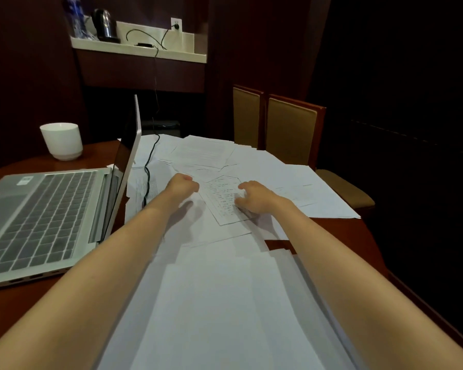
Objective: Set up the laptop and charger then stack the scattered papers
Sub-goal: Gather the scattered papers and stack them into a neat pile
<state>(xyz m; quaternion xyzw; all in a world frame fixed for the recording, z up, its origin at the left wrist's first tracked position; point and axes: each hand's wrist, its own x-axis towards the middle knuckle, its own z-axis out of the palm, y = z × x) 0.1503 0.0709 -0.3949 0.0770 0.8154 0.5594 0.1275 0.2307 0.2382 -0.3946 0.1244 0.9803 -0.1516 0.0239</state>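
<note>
An open silver laptop (46,209) sits on the left of the wooden table (340,231). Its black charger cable (147,172) drops from the wall outlet (176,24), crosses the papers and ends behind the screen. White papers (214,303) lie scattered over the table, with a loose stack close to me. A printed sheet (222,198) lies on top in the middle. My left hand (182,186) is curled into a fist just left of that sheet; I see nothing in it. My right hand (253,194) rests its bent fingertips on the sheet's right side.
A white cup (61,140) stands at the table's far left. Two padded chairs (292,129) are pushed against the far right edge. A shelf (139,48) on the back wall carries a kettle (105,25) and a bottle.
</note>
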